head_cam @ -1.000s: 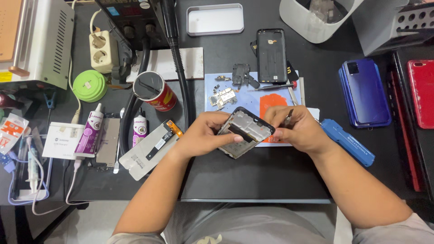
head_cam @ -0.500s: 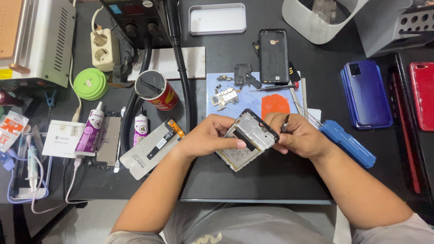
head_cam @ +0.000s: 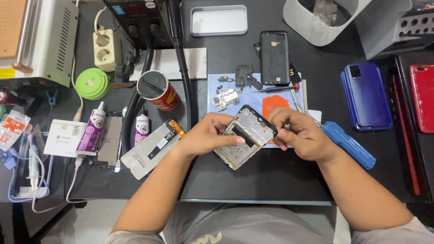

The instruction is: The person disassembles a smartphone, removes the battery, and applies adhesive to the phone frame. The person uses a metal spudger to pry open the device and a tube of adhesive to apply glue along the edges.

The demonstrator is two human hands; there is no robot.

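An opened phone frame (head_cam: 246, 137) with its insides showing lies tilted between my two hands, just above a black work mat (head_cam: 253, 176). My left hand (head_cam: 210, 135) grips its left side, thumb laid across the middle. My right hand (head_cam: 300, 135) holds the upper right corner, fingers curled over the edge, with a thin metal tool tip (head_cam: 312, 119) sticking out beside them. Behind the hands a blue mat (head_cam: 235, 83) carries small phone parts (head_cam: 224, 97), a dark bracket (head_cam: 244, 76) and an orange pad (head_cam: 274, 103).
A black phone back cover (head_cam: 274, 56) and a screwdriver (head_cam: 275, 89) lie at the back. A blue tool (head_cam: 348, 144), blue phones (head_cam: 366, 96) and a red phone (head_cam: 422, 97) sit right. A red can (head_cam: 158, 89), glue tubes (head_cam: 92, 131), a screen panel (head_cam: 151, 148) and a hot-air station hose (head_cam: 183, 68) stand left.
The phone frame has been turned and tilted in my hands. My right hand has come in from the orange pad onto the frame's upper right corner.
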